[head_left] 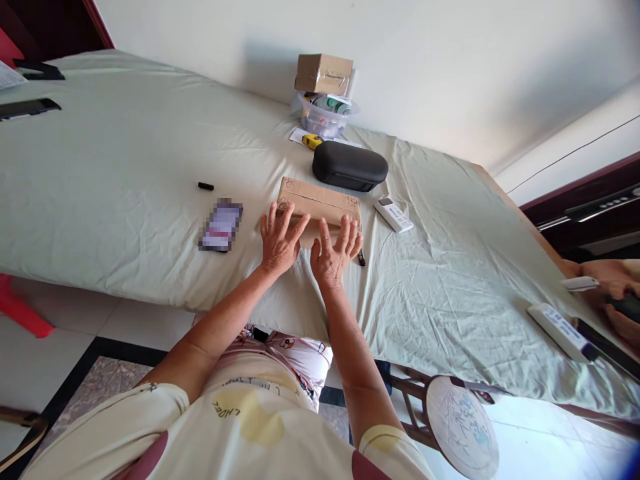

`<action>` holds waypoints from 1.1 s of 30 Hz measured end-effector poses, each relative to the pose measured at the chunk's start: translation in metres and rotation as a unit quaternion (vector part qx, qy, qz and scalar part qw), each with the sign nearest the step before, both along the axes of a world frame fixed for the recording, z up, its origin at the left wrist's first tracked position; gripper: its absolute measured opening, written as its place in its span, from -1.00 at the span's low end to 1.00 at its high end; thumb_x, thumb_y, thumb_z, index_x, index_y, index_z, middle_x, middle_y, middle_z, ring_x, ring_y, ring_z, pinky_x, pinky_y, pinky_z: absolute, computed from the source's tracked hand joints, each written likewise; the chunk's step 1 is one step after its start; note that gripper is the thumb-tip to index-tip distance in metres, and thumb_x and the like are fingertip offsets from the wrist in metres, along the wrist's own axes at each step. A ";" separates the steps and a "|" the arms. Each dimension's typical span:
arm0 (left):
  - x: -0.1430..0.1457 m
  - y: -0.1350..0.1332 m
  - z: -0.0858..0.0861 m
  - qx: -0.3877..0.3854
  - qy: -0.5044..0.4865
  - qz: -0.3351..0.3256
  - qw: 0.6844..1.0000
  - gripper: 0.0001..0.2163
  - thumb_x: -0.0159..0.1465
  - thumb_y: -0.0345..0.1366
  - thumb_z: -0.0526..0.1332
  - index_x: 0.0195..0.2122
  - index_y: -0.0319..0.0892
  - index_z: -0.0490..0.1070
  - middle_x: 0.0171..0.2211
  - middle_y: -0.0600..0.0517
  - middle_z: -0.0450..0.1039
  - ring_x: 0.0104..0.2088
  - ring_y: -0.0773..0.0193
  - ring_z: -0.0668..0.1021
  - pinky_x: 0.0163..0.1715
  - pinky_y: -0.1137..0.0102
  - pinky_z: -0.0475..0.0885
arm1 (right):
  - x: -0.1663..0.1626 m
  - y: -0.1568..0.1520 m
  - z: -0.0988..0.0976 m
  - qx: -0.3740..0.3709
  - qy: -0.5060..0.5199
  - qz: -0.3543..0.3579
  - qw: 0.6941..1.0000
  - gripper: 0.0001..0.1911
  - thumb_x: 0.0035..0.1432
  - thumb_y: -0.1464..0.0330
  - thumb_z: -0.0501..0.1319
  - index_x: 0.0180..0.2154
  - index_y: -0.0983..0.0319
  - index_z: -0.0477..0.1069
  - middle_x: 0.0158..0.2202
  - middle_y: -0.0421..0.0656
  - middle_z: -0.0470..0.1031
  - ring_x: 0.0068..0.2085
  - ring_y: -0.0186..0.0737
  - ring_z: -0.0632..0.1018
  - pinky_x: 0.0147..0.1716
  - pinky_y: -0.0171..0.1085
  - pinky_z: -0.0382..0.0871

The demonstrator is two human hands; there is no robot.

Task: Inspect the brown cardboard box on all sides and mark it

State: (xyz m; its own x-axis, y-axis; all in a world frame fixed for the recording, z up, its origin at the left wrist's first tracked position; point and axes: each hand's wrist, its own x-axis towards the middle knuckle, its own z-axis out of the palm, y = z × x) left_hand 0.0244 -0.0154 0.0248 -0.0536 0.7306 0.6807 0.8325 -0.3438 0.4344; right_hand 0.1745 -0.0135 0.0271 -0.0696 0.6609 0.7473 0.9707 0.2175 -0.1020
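Observation:
A small cardboard box (320,197) lies on the cloth-covered table in front of me, with scribbled drawings at its corners and a seam along its top. My left hand (281,243) is at the box's near left side, fingers spread. At the near right side is my right hand (334,253), its fingers apart as well. Both hands reach over the near edge of the box; whether the fingertips press on it I cannot tell. Part of a small dark object (361,258) shows beside my right hand.
Behind the box sit a black zip case (350,165), a yellow tape measure (313,141) and a plastic tub (325,120) with another carton (324,73) on it. A phone (221,227) and black cap (206,186) lie left, a white device (394,215) right. Another person's hands (617,287) are far right.

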 end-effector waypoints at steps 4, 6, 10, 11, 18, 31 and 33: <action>0.001 0.000 0.002 -0.005 0.001 0.005 1.000 -0.52 0.44 -0.37 0.20 0.35 0.13 0.45 0.50 -0.07 0.25 0.62 -0.16 -0.08 0.51 -0.35 -0.05 | -0.012 -0.003 0.000 -0.012 -0.025 0.006 1.000 -0.43 0.40 0.29 0.11 0.39 -0.02 0.37 0.50 -0.01 0.25 0.55 0.13 0.13 0.45 0.24 0.01; 0.001 0.000 0.003 -0.003 0.006 0.007 1.000 -0.52 0.43 -0.39 0.20 0.34 0.14 0.46 0.49 -0.07 0.27 0.61 -0.18 -0.04 0.50 -0.34 -0.02 | -0.012 -0.003 0.000 -0.019 -0.025 0.006 0.999 -0.43 0.40 0.30 0.11 0.39 -0.02 0.37 0.49 -0.01 0.26 0.55 0.12 0.14 0.45 0.24 0.01; 0.000 -0.001 0.005 0.001 0.015 0.015 1.000 -0.50 0.42 -0.42 0.21 0.34 0.16 0.46 0.48 -0.06 0.30 0.60 -0.19 0.03 0.49 -0.34 0.03 | -0.007 -0.001 0.000 -0.030 -0.013 0.001 0.999 -0.43 0.38 0.33 0.10 0.37 -0.01 0.40 0.49 -0.02 0.27 0.54 0.12 0.17 0.46 0.26 -0.01; 0.000 -0.001 0.006 0.000 0.016 0.016 1.000 -0.49 0.42 -0.42 0.21 0.34 0.17 0.46 0.48 -0.06 0.29 0.60 -0.20 0.03 0.49 -0.34 0.03 | -0.006 0.000 0.000 -0.026 -0.007 -0.001 1.000 -0.43 0.38 0.33 0.10 0.36 -0.01 0.41 0.49 -0.02 0.27 0.54 0.12 0.18 0.46 0.25 -0.01; -0.003 0.000 0.005 -0.018 0.009 -0.005 1.000 -0.44 0.41 -0.46 0.16 0.38 0.19 0.41 0.51 -0.02 0.25 0.62 -0.15 -0.07 0.50 -0.35 -0.03 | 0.014 0.008 -0.003 0.031 0.056 -0.002 0.998 -0.52 0.41 0.34 0.05 0.24 0.04 0.54 0.41 0.02 0.36 0.49 0.11 0.27 0.41 0.26 0.13; -0.005 0.002 -0.001 -0.031 -0.016 -0.039 0.999 -0.34 0.35 -0.52 0.13 0.43 0.18 0.34 0.57 0.02 0.08 0.62 -0.17 -0.18 0.50 -0.42 -0.15 | 0.047 0.025 -0.019 0.057 0.226 0.087 0.969 -0.38 0.34 0.36 0.02 0.40 0.19 0.30 0.14 0.09 0.47 0.08 -0.09 0.57 -0.03 -0.07 0.60; -0.005 0.002 -0.001 -0.030 -0.016 -0.039 0.999 -0.34 0.35 -0.52 0.14 0.43 0.17 0.33 0.58 0.02 0.06 0.62 -0.18 -0.18 0.50 -0.43 -0.17 | 0.048 0.024 -0.019 0.067 0.239 0.082 0.965 -0.41 0.33 0.34 0.06 0.36 0.18 0.34 0.08 0.04 0.49 -0.02 -0.14 0.58 -0.11 -0.12 0.60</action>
State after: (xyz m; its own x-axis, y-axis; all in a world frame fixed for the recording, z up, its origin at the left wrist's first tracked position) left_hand 0.0194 -0.0136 0.0236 -0.0149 0.7732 0.6339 0.7897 -0.3798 0.4818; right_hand 0.2221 0.0104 0.0080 0.2087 0.5656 0.7978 0.7707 0.4070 -0.4902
